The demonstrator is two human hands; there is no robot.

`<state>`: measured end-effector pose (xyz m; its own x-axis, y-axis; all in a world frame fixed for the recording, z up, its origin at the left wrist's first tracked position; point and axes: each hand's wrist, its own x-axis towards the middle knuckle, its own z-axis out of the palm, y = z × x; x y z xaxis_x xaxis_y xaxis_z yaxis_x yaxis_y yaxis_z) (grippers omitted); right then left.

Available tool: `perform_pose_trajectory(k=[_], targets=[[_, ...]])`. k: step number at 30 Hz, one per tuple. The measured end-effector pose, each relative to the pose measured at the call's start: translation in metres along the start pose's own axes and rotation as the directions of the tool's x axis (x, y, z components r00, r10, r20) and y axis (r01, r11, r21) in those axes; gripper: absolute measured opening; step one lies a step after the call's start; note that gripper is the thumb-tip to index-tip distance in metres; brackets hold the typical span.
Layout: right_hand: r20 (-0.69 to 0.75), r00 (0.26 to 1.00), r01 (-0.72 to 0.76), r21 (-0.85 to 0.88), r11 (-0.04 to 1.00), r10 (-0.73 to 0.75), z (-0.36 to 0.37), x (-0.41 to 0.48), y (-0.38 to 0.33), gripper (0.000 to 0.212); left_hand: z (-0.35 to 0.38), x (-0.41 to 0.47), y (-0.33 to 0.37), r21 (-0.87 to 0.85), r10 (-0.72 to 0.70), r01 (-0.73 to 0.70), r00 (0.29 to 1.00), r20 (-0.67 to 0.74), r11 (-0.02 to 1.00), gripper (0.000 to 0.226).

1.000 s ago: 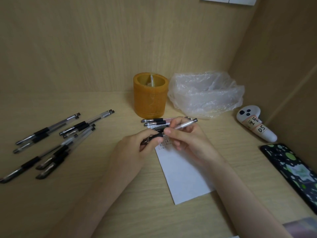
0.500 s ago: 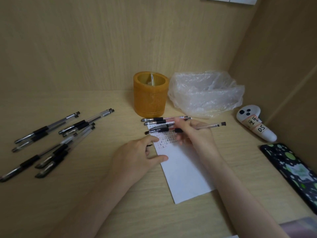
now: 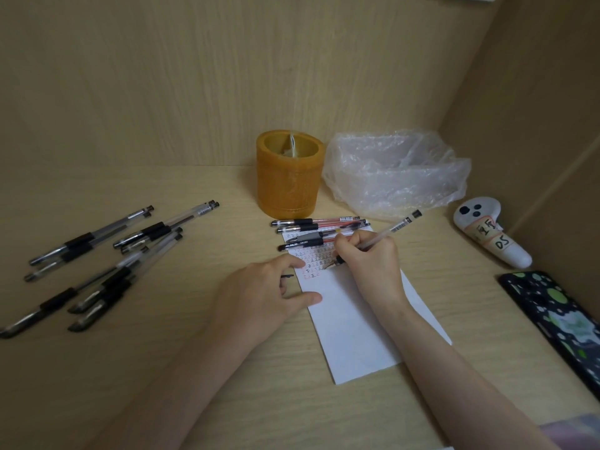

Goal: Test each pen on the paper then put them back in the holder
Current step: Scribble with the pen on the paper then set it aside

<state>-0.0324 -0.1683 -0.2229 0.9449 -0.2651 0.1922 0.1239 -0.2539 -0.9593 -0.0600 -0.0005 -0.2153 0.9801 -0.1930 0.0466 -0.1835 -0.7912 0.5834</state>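
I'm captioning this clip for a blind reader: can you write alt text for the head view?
The right hand writes with a pen on white paper while the left hand rests on the paper's edge, holding a small black cap. Capped pens lie at left, a few more before an orange holder.

Holder (image 3: 287, 183) behind paper (image 3: 357, 319)

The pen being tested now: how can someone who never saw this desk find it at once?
Start at the orange holder at the back of the desk and come down to the white paper in front of it. The pen is the one the right hand grips, tip on the paper. Every other pen lies flat.
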Motion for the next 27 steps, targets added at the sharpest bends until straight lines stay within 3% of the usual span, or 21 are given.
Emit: perform_pose_trajectory(k=[9, 17, 27], targets=[[0.035, 0.999, 0.029, -0.027, 0.999, -0.028, 0.0012, -0.0017, 0.0007, 0.031, 0.0, 0.0007, 0.0001, -0.009, 0.003, -0.003, 1.0, -0.008, 1.0, 0.052], [0.044, 0.999, 0.02, -0.057, 0.998, -0.018, 0.0015, -0.0009, 0.0025, 0.04, -0.0008, 0.0006, 0.0006, -0.017, -0.002, 0.002, 1.0, 0.007, 1.0, 0.052], [0.018, 1.0, 0.024, -0.095, 0.995, -0.023, 0.0019, -0.0031, -0.0003, 0.027, -0.001, 0.0006, 0.0008, -0.013, -0.002, 0.002, 1.0, -0.002, 1.0, 0.051]])
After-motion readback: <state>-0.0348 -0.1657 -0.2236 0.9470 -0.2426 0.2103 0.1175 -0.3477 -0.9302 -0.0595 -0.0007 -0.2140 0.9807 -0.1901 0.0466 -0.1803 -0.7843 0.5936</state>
